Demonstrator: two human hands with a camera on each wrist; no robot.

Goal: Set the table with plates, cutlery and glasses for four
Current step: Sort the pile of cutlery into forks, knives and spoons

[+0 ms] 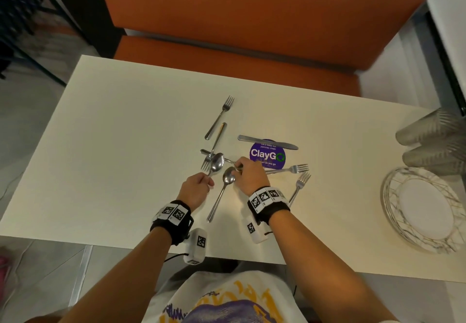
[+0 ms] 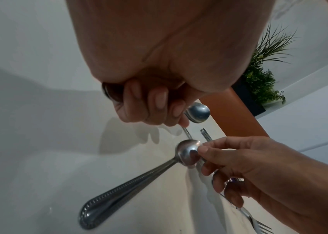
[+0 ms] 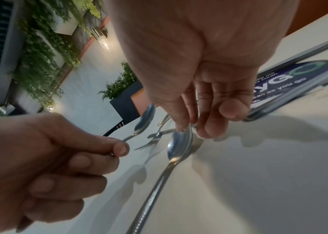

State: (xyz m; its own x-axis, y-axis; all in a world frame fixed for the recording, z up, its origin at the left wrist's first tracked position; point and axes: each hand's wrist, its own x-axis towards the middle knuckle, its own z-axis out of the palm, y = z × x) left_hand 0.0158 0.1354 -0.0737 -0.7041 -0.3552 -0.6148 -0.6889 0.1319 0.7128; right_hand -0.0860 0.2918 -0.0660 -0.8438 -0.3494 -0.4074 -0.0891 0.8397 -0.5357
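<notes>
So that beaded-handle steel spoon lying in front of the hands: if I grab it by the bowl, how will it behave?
The beaded-handle steel spoon looks rigid, so no flex. Its glossy bowl probably slips under a pinch; the right hand's fingers already touch it there. The long, thickening handle likely tips downward; the beaded end should grip better.

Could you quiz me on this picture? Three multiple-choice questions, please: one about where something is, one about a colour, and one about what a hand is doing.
1. Where on the table are the plates?
A. centre
B. right end
C. far-left corner

2. What colour is the round sticker?
A. purple
B. red
C. yellow

3. What is the left hand doing?
A. lying flat
B. gripping a spoon
C. holding a glass

Answers:
1. B, the stack sits by the right edge.
2. A, it is purple with white lettering.
3. B, its fingers curl round the handle.
</notes>
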